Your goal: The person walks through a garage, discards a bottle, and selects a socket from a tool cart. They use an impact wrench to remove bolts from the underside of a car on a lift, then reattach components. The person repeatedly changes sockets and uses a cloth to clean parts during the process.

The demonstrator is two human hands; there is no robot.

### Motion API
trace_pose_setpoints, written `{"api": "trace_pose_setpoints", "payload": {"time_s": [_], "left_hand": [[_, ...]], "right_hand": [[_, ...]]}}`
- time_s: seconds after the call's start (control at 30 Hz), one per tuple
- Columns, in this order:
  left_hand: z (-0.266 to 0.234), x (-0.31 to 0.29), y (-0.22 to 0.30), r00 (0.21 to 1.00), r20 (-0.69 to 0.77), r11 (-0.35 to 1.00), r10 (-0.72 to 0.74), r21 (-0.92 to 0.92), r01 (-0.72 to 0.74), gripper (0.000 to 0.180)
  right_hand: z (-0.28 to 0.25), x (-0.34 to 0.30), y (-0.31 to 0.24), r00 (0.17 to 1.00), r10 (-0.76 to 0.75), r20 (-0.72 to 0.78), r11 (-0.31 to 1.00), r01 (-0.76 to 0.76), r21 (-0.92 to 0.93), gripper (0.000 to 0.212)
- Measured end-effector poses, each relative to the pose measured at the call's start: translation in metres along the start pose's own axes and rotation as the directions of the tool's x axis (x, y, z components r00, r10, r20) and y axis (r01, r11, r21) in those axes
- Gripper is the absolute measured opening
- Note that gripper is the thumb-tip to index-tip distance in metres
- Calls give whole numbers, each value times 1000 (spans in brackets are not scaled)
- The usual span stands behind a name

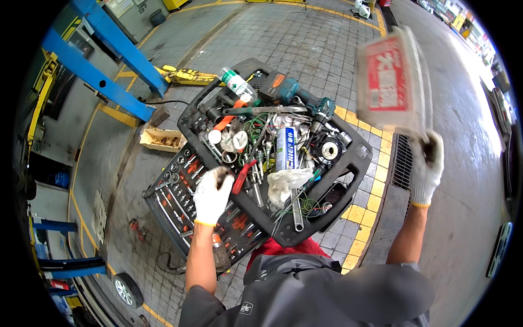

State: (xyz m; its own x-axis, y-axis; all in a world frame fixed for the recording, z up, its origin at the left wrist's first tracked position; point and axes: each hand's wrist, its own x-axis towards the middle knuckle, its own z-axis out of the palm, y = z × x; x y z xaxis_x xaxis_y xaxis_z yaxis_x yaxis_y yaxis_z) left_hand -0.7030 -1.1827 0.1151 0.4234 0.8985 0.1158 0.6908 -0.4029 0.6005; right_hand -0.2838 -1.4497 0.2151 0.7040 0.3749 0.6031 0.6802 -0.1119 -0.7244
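Observation:
In a white work glove, my right hand (426, 169) is raised at the right, its fingers closed on the lower edge of a cloudy clear plastic box (417, 82) with a red label; the box is smeared by motion. My left hand (213, 191), gloved too, is at the left rim of a black tool cart tray (348, 191). Its fingers curl inward, and what they hold, if anything, is hidden. Just right of it lies a red-handled tool (243, 177). A blue-and-white spray can (286, 147), crumpled white plastic (289, 182) and a ratchet wrench (297, 210) lie among jumbled tools.
A cordless drill (321, 111) and a green-labelled bottle (237, 83) lie at the tray's far side. Below left sits an open socket set case (182, 185), with a small wooden box (162, 139) beyond it. A blue lift post (103, 82) stands far left; a floor drain grate (402, 161) is right.

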Motion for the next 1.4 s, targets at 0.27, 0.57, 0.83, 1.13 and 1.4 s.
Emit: {"api": "trace_pose_setpoints", "payload": {"time_s": [0.27, 0.57, 0.83, 1.13, 1.4], "left_hand": [[72, 125, -15, 998, 32, 931, 54, 360, -62, 78], [89, 152, -37, 986, 75, 929, 152, 329, -168, 58], [88, 174, -104, 984, 179, 919, 0, -388, 70, 42], [17, 150, -65, 986, 126, 566, -112, -807, 167, 42], [-31, 141, -81, 956, 46, 168, -290, -981, 98, 40]], "right_hand": [[-80, -67, -2, 1000, 20, 1, 915, -18, -402, 27], [-99, -110, -14, 969, -62, 238, 740, 205, -641, 36], [-72, -99, -26, 923, -140, 359, 737, 339, -585, 31], [-63, -116, -22, 959, -92, 269, 786, 236, -572, 39], [-61, -122, -6, 941, -125, 316, 800, 284, -529, 43]]}}
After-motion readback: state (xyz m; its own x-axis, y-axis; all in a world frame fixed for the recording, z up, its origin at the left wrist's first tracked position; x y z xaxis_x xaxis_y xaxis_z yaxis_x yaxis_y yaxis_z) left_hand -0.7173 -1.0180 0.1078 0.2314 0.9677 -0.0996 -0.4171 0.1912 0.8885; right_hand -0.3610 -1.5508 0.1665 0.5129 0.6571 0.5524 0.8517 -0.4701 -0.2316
